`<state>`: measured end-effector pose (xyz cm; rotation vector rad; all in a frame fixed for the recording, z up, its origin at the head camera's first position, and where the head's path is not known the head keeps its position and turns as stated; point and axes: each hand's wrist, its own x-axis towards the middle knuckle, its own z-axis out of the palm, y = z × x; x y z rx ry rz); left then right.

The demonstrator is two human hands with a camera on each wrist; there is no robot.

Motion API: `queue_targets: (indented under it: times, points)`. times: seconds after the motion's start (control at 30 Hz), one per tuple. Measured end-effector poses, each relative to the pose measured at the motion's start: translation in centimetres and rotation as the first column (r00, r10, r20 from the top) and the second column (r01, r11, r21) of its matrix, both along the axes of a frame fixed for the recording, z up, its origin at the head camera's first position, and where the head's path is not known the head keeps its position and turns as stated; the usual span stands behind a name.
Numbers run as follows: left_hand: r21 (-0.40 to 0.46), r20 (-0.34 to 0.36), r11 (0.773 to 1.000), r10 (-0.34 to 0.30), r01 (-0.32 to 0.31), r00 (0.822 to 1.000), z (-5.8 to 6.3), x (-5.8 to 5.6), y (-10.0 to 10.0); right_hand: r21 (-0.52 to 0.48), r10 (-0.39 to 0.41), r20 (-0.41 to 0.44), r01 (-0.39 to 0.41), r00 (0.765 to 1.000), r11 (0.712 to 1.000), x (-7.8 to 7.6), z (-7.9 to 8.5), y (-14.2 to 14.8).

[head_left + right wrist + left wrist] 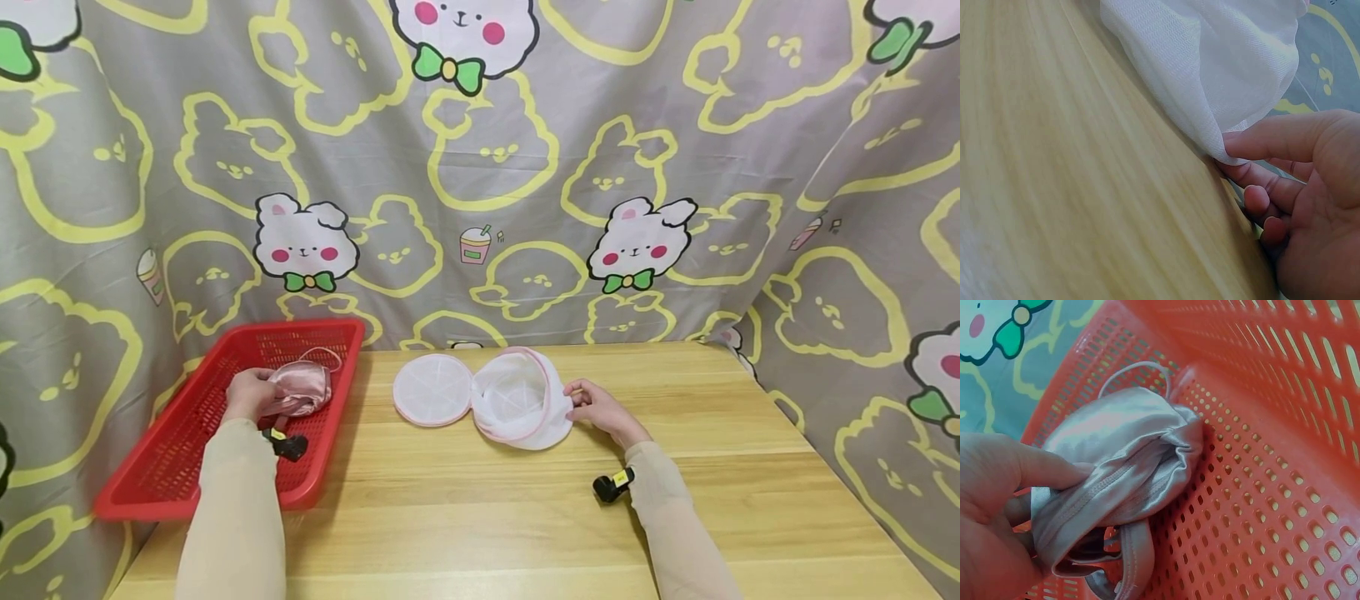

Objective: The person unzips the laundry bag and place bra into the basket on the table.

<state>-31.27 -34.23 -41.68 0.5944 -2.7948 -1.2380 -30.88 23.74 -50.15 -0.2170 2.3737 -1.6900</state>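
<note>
Over the far part of the red plastic basket (339,433), my left hand (251,396) pinches a folded pink satin bra (303,387) between thumb and fingers. Its shiny cup (1107,422) faces up in the left wrist view, with a strap (1137,553) hanging below and a thin loop above. My right hand (603,412) pinches the side of a white mesh laundry bag (557,427) on the table. This bag has a pink-trimmed round mouth, and its round lid (431,389) lies flipped open to the left. The right wrist view shows thumb and forefinger on the mesh fabric (1166,59).
A wooden table (480,525) carries the bag, with the basket along its left side. Behind and at both sides hangs a grey curtain (450,275) printed with cartoon animals. A small black device (613,485) is strapped at each wrist.
</note>
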Motion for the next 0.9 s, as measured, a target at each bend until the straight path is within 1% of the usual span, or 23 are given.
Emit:
queue_targets:
  times: [0.03,0.23,0.37,0.4,0.47,0.53,0.6,0.7,0.8,0.9]
  points:
    - [0.021,0.009,1.000,0.002,-0.002,1.000,0.0,0.0,0.0,0.000,-0.002,0.001,0.002,1.000,1.000,0.0,0.0,0.0]
    - [0.082,0.030,0.997,0.007,-0.009,1.000,0.0,-0.2,-0.1,0.001,-0.011,0.014,0.011,1.000,1.000,0.0,0.0,-0.1]
    - [0.091,0.020,0.996,0.010,-0.012,1.000,0.1,-0.2,-0.1,-0.002,-0.003,0.014,0.003,1.000,1.000,0.1,0.0,-0.1]
    - [0.109,0.019,0.994,0.014,-0.016,1.000,0.2,-0.1,-0.1,-0.005,0.000,0.014,0.000,1.000,1.000,0.1,0.0,-0.1]
    - [0.109,0.008,0.994,0.016,-0.017,1.000,0.2,0.0,0.0,-0.015,0.001,0.016,0.000,1.000,1.000,0.4,0.5,-0.2]
    - [0.102,0.001,0.995,0.017,-0.016,1.000,0.3,0.1,0.0,-0.024,0.005,0.016,-0.004,1.000,1.000,0.9,1.3,-0.4]
    - [0.114,-0.003,0.993,0.020,-0.020,1.000,0.3,0.0,0.0,-0.021,0.003,0.021,-0.003,1.000,1.000,1.4,2.2,-0.6]
    - [0.082,-0.010,0.996,0.021,-0.020,1.000,0.4,-0.1,-0.1,-0.015,0.005,0.022,-0.005,1.000,1.000,2.0,3.1,-0.8]
    - [0.038,-0.023,0.999,0.022,-0.021,0.999,0.5,-0.1,-0.1,-0.013,0.009,0.021,-0.008,1.000,1.000,1.9,3.0,-0.8]
    - [0.029,-0.038,0.999,0.026,-0.025,0.999,0.7,-0.1,0.0,-0.021,0.008,0.020,-0.007,1.000,1.000,1.2,2.0,-0.6]
